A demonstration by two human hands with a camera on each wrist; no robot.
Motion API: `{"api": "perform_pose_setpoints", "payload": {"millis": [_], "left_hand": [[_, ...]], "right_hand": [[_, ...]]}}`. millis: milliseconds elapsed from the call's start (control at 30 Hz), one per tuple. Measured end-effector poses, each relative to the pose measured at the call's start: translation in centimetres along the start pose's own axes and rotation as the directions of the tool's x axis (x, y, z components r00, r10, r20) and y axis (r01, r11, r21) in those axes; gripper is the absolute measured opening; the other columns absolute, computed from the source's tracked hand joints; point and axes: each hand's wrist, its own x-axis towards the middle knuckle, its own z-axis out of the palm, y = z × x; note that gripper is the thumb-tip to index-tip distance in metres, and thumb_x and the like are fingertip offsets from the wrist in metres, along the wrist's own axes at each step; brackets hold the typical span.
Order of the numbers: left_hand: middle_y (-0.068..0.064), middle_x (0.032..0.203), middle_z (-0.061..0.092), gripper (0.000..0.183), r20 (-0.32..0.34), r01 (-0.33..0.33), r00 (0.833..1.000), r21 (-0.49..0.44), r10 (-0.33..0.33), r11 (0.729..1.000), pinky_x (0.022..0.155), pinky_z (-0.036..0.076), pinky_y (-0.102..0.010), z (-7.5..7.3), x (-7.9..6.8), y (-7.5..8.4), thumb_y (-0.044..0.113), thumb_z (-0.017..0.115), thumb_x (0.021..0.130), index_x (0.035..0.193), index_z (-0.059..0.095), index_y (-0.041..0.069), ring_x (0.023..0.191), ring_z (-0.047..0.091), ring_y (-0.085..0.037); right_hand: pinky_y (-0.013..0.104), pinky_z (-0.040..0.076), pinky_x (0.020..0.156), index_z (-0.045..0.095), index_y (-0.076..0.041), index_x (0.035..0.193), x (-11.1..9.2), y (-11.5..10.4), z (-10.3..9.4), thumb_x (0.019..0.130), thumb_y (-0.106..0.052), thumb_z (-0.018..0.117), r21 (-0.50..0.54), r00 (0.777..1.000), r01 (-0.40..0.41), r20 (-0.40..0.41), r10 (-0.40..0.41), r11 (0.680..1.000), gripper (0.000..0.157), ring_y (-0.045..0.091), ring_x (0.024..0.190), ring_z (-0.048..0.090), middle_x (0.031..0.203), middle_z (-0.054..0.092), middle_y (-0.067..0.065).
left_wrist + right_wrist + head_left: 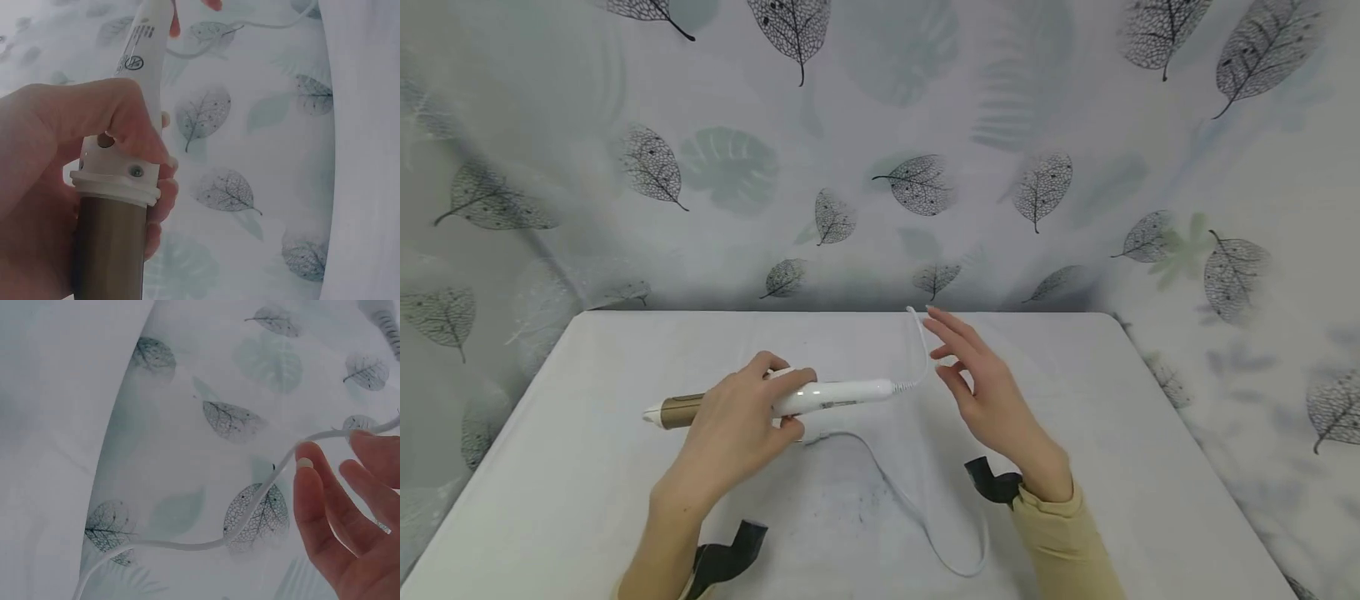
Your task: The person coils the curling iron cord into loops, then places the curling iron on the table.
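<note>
My left hand (pixel 730 429) grips a curling iron (pixel 853 393), held roughly level above the table, by its white handle beside the brown barrel (pixel 681 411). The left wrist view shows the thumb bent across the handle, near a white collar (pixel 115 189) and a small round button (pixel 135 170). From the handle's right end a white cord (pixel 922 337) bends up and away. My right hand (pixel 1000 408) is beside that cord, fingers spread and slightly bent. Its fingertips (pixel 307 481) are close to the cord in the right wrist view; whether they touch is unclear.
A further length of cord (pixel 910 506) curves over the white table (pixel 1150 467) between the forearms. A leaf-patterned sheet (pixel 865 125) hangs behind the table and along its sides. Black straps or mounts (pixel 730 554) sit at both wrists.
</note>
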Motion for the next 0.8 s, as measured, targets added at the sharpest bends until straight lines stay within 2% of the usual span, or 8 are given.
{"api": "perform_pose_setpoints", "payload": {"millis": [100, 200, 300, 467, 567, 667, 800], "left_hand": [[-0.004, 0.109, 0.063, 0.047, 0.007, -0.017, 1.000, -0.025, 0.017, 1.000, 0.056, 0.039, -0.025, -0.5, -0.3, 0.3, 0.004, 0.076, 0.071, 0.112, 0.071, 0.026, 0.067, 0.052, -0.009], [-0.001, 0.110, 0.061, 0.046, 0.022, -0.045, 0.999, -0.049, 0.046, 0.998, 0.056, 0.040, -0.024, -0.8, -0.5, 0.4, 0.007, 0.079, 0.074, 0.113, 0.070, 0.030, 0.069, 0.053, -0.005], [0.001, 0.112, 0.060, 0.044, 0.027, -0.090, 0.995, -0.097, 0.093, 0.991, 0.060, 0.043, -0.024, -0.8, -0.6, 0.4, 0.013, 0.083, 0.078, 0.116, 0.069, 0.031, 0.073, 0.056, -0.004], [0.001, 0.110, 0.058, 0.042, -0.003, -0.174, 0.984, -0.151, 0.175, 0.973, 0.063, 0.047, -0.024, -0.3, -0.6, 0.6, 0.025, 0.085, 0.080, 0.119, 0.067, 0.029, 0.077, 0.057, -0.006], [-0.001, 0.110, 0.058, 0.044, -0.029, -0.202, 0.979, -0.160, 0.200, 0.966, 0.063, 0.048, -0.024, -0.1, -0.5, 0.8, 0.028, 0.084, 0.081, 0.122, 0.066, 0.027, 0.078, 0.057, -0.007], [-0.001, 0.111, 0.057, 0.046, -0.040, -0.208, 0.978, -0.171, 0.204, 0.963, 0.064, 0.047, -0.023, 0.0, -0.4, 0.9, 0.030, 0.081, 0.083, 0.125, 0.063, 0.026, 0.077, 0.055, -0.007], [0.001, 0.111, 0.058, 0.047, -0.039, -0.187, 0.982, -0.175, 0.183, 0.967, 0.063, 0.045, -0.023, 0.0, -0.2, 1.0, 0.035, 0.078, 0.085, 0.129, 0.061, 0.027, 0.075, 0.052, -0.006]], "right_hand": [[0.024, 0.052, 0.084, 0.043, -0.008, 0.150, 0.2, 0.0, 0.4, 0.091, 0.015, 0.060, 0.031, 0.999, 0.037, -0.015, -0.036, 0.999, 0.066, 0.022, 0.109, 0.063, 0.158, 0.038, 0.007], [0.023, 0.051, 0.087, 0.043, -0.007, 0.150, 0.4, -0.1, 0.7, 0.093, 0.014, 0.058, 0.086, 0.998, 0.058, -0.024, -0.056, 0.995, 0.063, 0.021, 0.113, 0.061, 0.154, 0.044, 0.008], [0.024, 0.049, 0.096, 0.048, -0.006, 0.146, 0.5, -0.1, 1.2, 0.094, 0.011, 0.058, 0.141, 0.997, 0.072, -0.025, -0.069, 0.987, 0.056, 0.022, 0.120, 0.059, 0.147, 0.053, 0.009], [0.032, 0.046, 0.103, 0.051, -0.010, 0.144, 0.3, -0.4, 2.4, 0.099, 0.001, 0.056, 0.226, 1.000, 0.000, 0.009, -0.002, 0.974, 0.047, 0.022, 0.129, 0.055, 0.140, 0.060, 0.004], [0.039, 0.045, 0.104, 0.055, -0.012, 0.140, 0.3, -0.7, 3.3, 0.102, -0.006, 0.054, 0.254, 0.998, -0.058, 0.036, 0.050, 0.966, 0.039, 0.020, 0.135, 0.050, 0.137, 0.062, 0.002], [0.043, 0.045, 0.106, 0.055, -0.009, 0.140, 0.2, -1.0, 4.2, 0.102, -0.007, 0.055, 0.263, 0.994, -0.088, 0.090, 0.066, 0.961, 0.038, 0.021, 0.140, 0.046, 0.134, 0.064, 0.003], [0.045, 0.045, 0.106, 0.049, -0.005, 0.145, -0.1, -1.2, 5.0, 0.100, -0.008, 0.059, 0.215, 0.984, -0.096, 0.166, 0.061, 0.972, 0.046, 0.024, 0.136, 0.050, 0.135, 0.063, 0.006]]}}
